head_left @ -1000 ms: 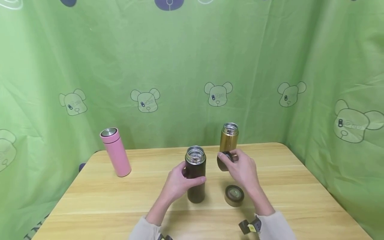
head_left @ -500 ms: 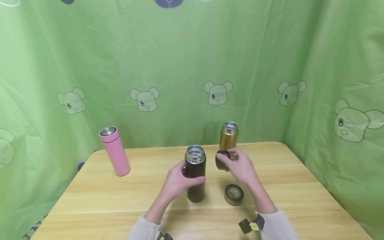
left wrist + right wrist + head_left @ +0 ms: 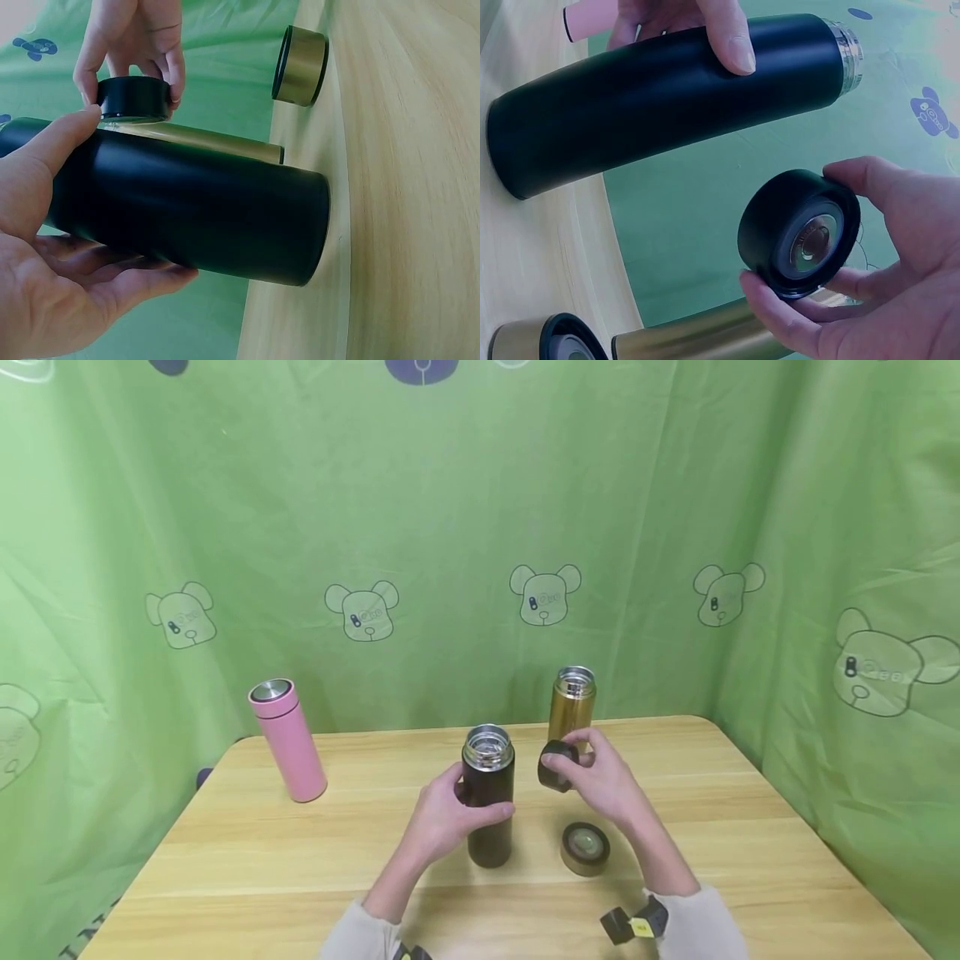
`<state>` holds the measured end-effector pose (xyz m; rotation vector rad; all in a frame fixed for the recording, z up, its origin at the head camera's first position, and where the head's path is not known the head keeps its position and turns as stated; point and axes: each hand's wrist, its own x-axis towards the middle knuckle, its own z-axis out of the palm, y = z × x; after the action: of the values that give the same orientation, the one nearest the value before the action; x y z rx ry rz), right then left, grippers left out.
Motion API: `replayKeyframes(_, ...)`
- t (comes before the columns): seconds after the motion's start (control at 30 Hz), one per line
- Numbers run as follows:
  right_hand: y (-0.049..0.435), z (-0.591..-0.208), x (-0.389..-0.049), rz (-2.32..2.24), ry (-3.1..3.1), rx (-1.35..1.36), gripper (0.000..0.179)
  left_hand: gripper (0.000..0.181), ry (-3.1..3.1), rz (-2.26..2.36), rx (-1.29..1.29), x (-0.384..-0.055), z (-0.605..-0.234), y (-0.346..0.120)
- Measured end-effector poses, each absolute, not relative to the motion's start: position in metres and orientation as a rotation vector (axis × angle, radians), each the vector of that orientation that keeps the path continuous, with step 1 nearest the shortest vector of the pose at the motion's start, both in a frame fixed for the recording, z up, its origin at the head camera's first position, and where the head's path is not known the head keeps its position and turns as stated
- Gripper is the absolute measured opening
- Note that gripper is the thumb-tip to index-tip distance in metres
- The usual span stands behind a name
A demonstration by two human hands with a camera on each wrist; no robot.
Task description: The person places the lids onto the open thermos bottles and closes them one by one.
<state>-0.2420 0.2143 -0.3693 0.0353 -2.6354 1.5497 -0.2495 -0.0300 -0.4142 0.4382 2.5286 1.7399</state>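
Observation:
My left hand (image 3: pixel 442 817) grips the body of a black thermos bottle (image 3: pixel 491 827), its thumb across the front. The bottle is upright and uncapped, showing a bare threaded steel mouth (image 3: pixel 489 748). To the right of it, my right hand (image 3: pixel 606 778) holds a black bottle lid (image 3: pixel 557 766) by its edge between thumb and fingers, apart from the bottle. In the right wrist view the underside of the black lid (image 3: pixel 801 234) shows, with a clear round centre. Behind the right hand stands a gold thermos bottle (image 3: pixel 572 706), also uncapped, its lower part hidden.
A gold lid (image 3: pixel 585 850) lies on the wooden table (image 3: pixel 300 877), its underside facing up, below my right hand. At the back left stands a pink thermos bottle (image 3: pixel 291 743) with its lid on. A green curtain (image 3: pixel 450 527) hangs behind the table.
My right hand has shifted slightly left with the black lid and tilted it. The left hand and the black thermos bottle have stayed in place.

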Motion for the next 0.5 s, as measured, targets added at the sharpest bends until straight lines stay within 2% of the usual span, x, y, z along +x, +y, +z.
replayKeyframes(0.5, 0.2185, -0.3628, -0.2382, 1.462, -2.678, 0.025, 0.059, 0.072, 2.526, 1.737, 0.431, -0.2489, -0.4146, -0.0291)
